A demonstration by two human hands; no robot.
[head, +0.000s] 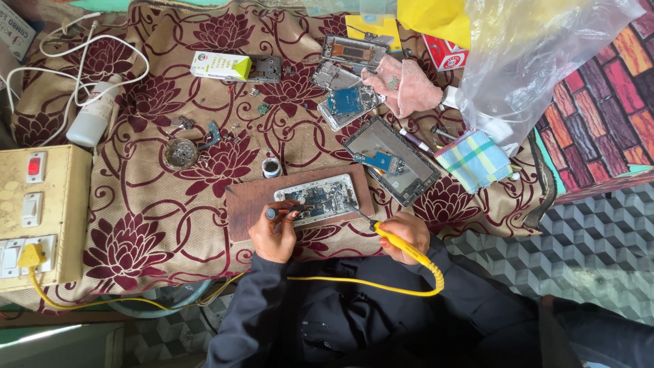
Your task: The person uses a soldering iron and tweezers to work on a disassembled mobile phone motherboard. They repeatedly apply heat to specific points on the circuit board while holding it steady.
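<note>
Soldering step: your right hand grips iron, tip on phone board; left hand pinches tool. Next needs steady tip.

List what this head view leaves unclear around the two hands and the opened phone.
- Soldering iron tip: too small to tell if it touches the phone.
- Left hand: tool mostly hidden by fingers.
- Phone's parts: too small.
- Clear plastic bag: cut off by top edge.

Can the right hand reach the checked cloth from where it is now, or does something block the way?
Probably yes. The right hand holds a yellow soldering iron at the opened phone; the checked cloth lies up to its right, nothing tall between, though the iron occupies the hand.
</note>
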